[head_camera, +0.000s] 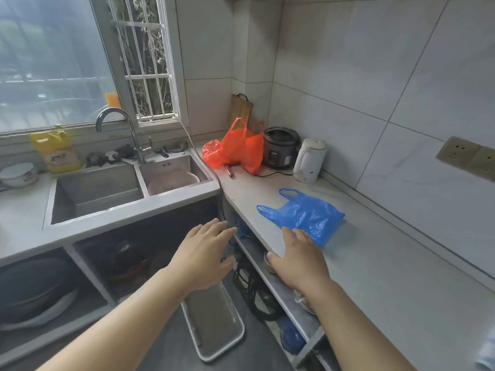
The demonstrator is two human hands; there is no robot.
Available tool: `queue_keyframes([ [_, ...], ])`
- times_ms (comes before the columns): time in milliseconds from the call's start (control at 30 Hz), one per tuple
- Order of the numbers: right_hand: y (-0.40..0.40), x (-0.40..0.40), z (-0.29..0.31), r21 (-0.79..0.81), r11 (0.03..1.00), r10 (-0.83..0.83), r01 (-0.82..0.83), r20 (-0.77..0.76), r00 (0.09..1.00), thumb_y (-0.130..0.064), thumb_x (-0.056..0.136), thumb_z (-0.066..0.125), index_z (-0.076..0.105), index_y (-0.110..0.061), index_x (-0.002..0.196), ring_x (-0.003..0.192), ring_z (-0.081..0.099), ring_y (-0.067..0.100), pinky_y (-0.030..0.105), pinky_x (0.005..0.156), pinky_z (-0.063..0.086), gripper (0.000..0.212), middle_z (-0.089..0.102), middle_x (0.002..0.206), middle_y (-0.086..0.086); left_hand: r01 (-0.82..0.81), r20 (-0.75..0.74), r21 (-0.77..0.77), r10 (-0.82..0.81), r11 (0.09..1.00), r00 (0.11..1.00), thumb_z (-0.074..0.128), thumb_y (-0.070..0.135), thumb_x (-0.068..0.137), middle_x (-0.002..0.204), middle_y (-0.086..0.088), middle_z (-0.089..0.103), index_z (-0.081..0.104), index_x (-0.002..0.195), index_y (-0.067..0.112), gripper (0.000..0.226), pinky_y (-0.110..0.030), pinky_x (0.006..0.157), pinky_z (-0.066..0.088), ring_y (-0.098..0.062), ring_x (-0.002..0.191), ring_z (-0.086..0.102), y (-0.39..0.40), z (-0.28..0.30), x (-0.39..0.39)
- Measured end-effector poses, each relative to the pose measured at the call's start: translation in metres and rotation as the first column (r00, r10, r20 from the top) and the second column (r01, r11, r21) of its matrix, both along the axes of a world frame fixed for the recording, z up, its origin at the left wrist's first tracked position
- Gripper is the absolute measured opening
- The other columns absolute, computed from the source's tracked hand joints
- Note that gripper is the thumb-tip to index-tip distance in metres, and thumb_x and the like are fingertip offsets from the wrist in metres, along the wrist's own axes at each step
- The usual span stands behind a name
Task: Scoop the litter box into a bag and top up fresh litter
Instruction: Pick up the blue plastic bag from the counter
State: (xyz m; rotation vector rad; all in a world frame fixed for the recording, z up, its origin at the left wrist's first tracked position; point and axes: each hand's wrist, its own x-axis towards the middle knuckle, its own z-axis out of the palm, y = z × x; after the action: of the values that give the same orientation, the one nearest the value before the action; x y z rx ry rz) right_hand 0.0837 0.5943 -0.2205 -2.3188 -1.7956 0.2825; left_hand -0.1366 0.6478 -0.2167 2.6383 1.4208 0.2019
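**Both hands out, blue bag at fingertips**

My right hand (298, 259), fingers spread and empty, touches the near end of the blue plastic bag (304, 214) lying by the countertop's (375, 263) front edge. My left hand (205, 257) hovers spread, grasping nothing. The litter box (214, 325) sits on the floor below it.

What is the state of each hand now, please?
Left hand: open, fingers spread, holding nothing.
Right hand: open, holding nothing, fingertips at the edge of the blue bag.
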Motion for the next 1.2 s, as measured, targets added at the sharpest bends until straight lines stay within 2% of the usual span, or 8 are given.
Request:
queue_keyframes([
  [367, 0.072, -0.011, -0.040, -0.150, 0.956, -0.251, 0.252, 0.029, 0.968, -0.048, 0.092, 0.048, 0.040, -0.020, 0.142, 0.130, 0.042, 0.027, 0.041, 0.101, 0.043, 0.058, 0.047, 0.142, 0.006, 0.185, 0.043, -0.198, -0.180, 0.963, 0.983, 0.051, 0.046, 0.092, 0.168, 0.006, 0.022, 0.023, 0.160, 0.033, 0.074, -0.043, 0.127, 0.016, -0.017, 0.157, 0.011, 0.113, -0.064, 0.009],
  [567, 0.082, 0.007, -0.059, -0.212, 0.912, -0.350, 0.353, 0.051, 0.935, -0.043, 0.093, 0.048, 0.048, -0.018, 0.129, 0.119, 0.049, 0.026, 0.040, 0.092, 0.047, 0.044, 0.054, 0.129, 0.005, 0.285, 0.084, -0.291, -0.273, 0.913, 0.958, 0.055, 0.042, 0.093, 0.165, 0.005, 0.029, 0.029, 0.158, 0.031, 0.071, -0.035, 0.123, 0.020, -0.017, 0.154, 0.021, 0.140, -0.084, 0.039],
  [700, 0.097, 0.031, -0.080, -0.220, 0.899, -0.382, 0.378, 0.024, 0.924, -0.038, 0.094, 0.048, 0.050, -0.017, 0.128, 0.116, 0.050, 0.025, 0.039, 0.090, 0.048, 0.040, 0.054, 0.126, 0.004, 0.299, 0.087, -0.335, -0.287, 0.893, 0.954, 0.057, 0.038, 0.094, 0.162, 0.007, 0.034, 0.033, 0.156, 0.030, 0.067, -0.035, 0.120, 0.022, -0.016, 0.151, 0.026, 0.157, -0.094, 0.064],
  [867, 0.143, 0.072, -0.116, -0.204, 0.907, -0.378, 0.367, -0.015, 0.926, -0.033, 0.092, 0.049, 0.051, -0.015, 0.118, 0.115, 0.048, 0.026, 0.039, 0.089, 0.046, 0.032, 0.054, 0.125, 0.006, 0.252, 0.023, -0.386, -0.264, 0.888, 0.964, 0.056, 0.041, 0.093, 0.163, 0.007, 0.032, 0.032, 0.157, 0.029, 0.070, -0.036, 0.122, 0.023, -0.016, 0.152, 0.025, 0.188, -0.120, 0.098],
  [1000, 0.197, 0.115, -0.147, -0.178, 0.929, -0.336, 0.325, -0.036, 0.941, -0.032, 0.093, 0.050, 0.046, -0.013, 0.135, 0.125, 0.043, 0.029, 0.040, 0.098, 0.042, 0.047, 0.050, 0.132, 0.009, 0.132, -0.028, -0.432, -0.160, 0.892, 0.987, 0.055, 0.043, 0.093, 0.164, 0.007, 0.030, 0.031, 0.158, 0.030, 0.071, -0.037, 0.122, 0.025, -0.016, 0.152, 0.024, 0.220, -0.137, 0.132],
  [1200, 0.260, 0.170, -0.197, -0.157, 0.951, -0.274, 0.265, -0.039, 0.961, -0.038, 0.090, 0.059, 0.049, -0.012, 0.137, 0.140, 0.033, 0.032, 0.045, 0.112, 0.033, 0.055, 0.046, 0.144, 0.013, -0.010, -0.071, -0.503, -0.030, 0.864, 0.997, 0.056, 0.043, 0.093, 0.165, 0.008, 0.028, 0.031, 0.157, 0.032, 0.070, -0.038, 0.123, 0.026, -0.015, 0.153, 0.024, 0.253, -0.153, 0.183],
])
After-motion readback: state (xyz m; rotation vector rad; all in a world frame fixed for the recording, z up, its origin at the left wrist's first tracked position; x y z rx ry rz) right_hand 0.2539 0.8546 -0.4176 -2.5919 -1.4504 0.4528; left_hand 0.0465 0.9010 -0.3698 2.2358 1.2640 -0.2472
